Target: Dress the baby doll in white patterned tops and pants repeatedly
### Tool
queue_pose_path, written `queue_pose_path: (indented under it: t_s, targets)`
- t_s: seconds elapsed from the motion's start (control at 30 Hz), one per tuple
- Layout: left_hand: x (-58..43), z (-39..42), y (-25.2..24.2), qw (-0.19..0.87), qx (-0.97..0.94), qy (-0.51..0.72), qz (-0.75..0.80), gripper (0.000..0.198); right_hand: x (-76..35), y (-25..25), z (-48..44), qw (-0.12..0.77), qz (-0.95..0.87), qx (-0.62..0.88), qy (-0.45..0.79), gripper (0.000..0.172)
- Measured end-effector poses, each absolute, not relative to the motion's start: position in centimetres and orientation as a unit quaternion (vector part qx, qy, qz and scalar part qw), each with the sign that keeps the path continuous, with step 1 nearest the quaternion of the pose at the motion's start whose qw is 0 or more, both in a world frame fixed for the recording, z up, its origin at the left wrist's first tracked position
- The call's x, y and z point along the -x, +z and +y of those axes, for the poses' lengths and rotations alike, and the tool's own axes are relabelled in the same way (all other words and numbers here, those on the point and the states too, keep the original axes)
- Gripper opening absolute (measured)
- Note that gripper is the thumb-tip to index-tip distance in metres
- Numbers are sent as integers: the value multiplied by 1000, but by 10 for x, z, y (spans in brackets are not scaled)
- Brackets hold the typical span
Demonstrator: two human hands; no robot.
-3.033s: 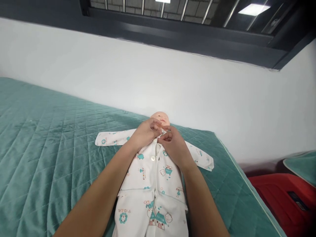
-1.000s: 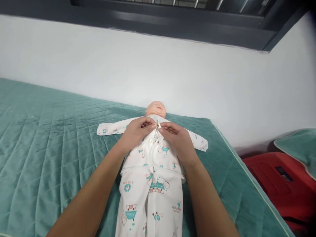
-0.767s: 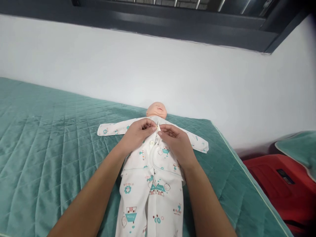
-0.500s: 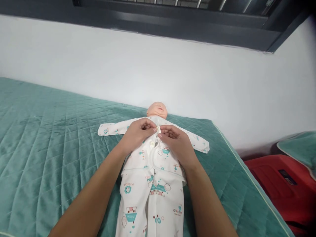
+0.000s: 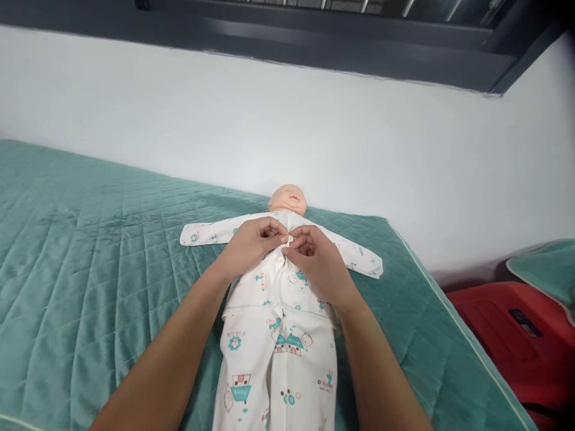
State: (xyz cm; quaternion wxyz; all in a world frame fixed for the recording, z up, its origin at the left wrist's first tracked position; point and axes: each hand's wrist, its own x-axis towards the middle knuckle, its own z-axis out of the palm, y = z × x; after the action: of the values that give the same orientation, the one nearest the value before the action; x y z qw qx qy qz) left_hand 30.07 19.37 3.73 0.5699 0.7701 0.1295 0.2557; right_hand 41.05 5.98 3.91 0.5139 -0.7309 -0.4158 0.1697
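A baby doll [image 5: 287, 199] lies on its back, dressed in a white printed baby shirt [image 5: 260, 286] and matching trousers [image 5: 302, 371]. At the chest, my left hand [image 5: 257, 240] pinches one side of the shirt's front opening by a small button [image 5: 290, 239]. Facing it, my right hand [image 5: 316, 256] grips the other front edge, thumb and fingers drawn together. The fingertips of both hands nearly meet there. Just below them another pale button [image 5: 281, 261] shows on the shirt front. The doll's sleeves stretch out to both sides.
A green quilted cover [image 5: 112, 269] spreads under the doll. Behind it rises a white wall [image 5: 224, 120] below a dark window frame [image 5: 314, 51]. Past the bed's right edge stands a red plastic object [image 5: 498, 329] with green fabric [image 5: 543, 272] beside it.
My right fingers have shifted slightly left and closed in at the button, which now shows between the fingertips of both hands. The view has moved a little.
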Motion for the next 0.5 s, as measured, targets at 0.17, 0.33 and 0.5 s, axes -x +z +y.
queue_pose_path:
  t_s: [0.17,0.33,0.5]
  targets:
    - [-304,193,33,575,-759,272,136,20,-408,38,61,495,-432,741,140,23]
    - [-306,188,33,565,-762,278,153,17,-404,38,62,471,-426,764,112,29]
    - [-305,188,35,542,-774,283,164,18,-402,38,62,466,-427,767,110,30]
